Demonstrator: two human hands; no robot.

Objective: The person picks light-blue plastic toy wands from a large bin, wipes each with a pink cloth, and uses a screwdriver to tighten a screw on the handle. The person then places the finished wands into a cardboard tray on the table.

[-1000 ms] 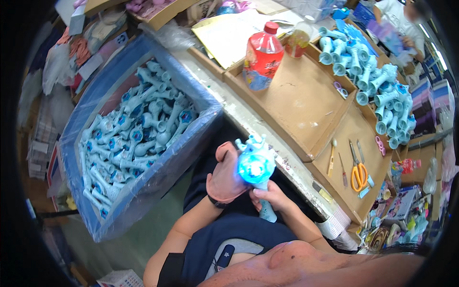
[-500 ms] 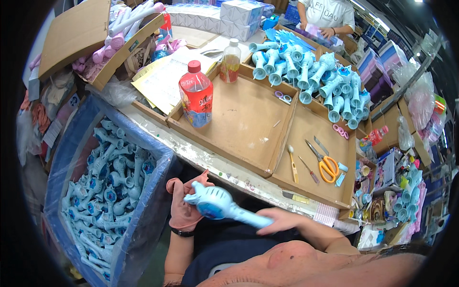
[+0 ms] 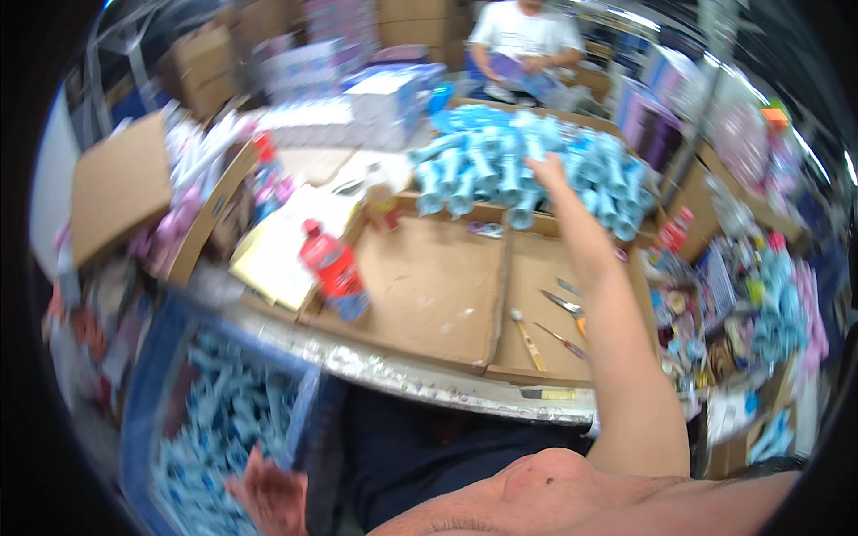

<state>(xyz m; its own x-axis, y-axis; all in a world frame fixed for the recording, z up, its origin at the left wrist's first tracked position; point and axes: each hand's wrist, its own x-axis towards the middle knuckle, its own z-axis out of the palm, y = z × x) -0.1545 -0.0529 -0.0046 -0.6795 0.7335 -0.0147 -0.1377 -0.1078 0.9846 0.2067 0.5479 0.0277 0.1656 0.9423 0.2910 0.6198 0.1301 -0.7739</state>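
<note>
My right hand [image 3: 548, 170] stretches across the table to a heap of light-blue plastic toy wands [image 3: 483, 165] with flared ends. Its fingers close around one wand [image 3: 534, 143] near the top of the heap, though blur softens the grip. My left hand [image 3: 273, 491], in a pinkish glove, hangs at the lower left over the blue-lined bin [image 3: 156, 375]. Its fingers look apart and no wand shows in it. More light-blue wands [image 3: 214, 420] fill that bin, smeared by motion.
Shallow cardboard trays [image 3: 429, 304] cover the table's middle. A red-labelled bottle [image 3: 335, 268] stands there, with a second bottle [image 3: 381, 201] behind. A brush [image 3: 529, 339], a screwdriver [image 3: 561, 339] and scissors [image 3: 561, 301] lie right. Another person [image 3: 527, 40] works at the far side.
My right hand has gone from near my body to the far heap. The wand held between my hands has left my left hand, which has dropped toward the bin. The view has shifted.
</note>
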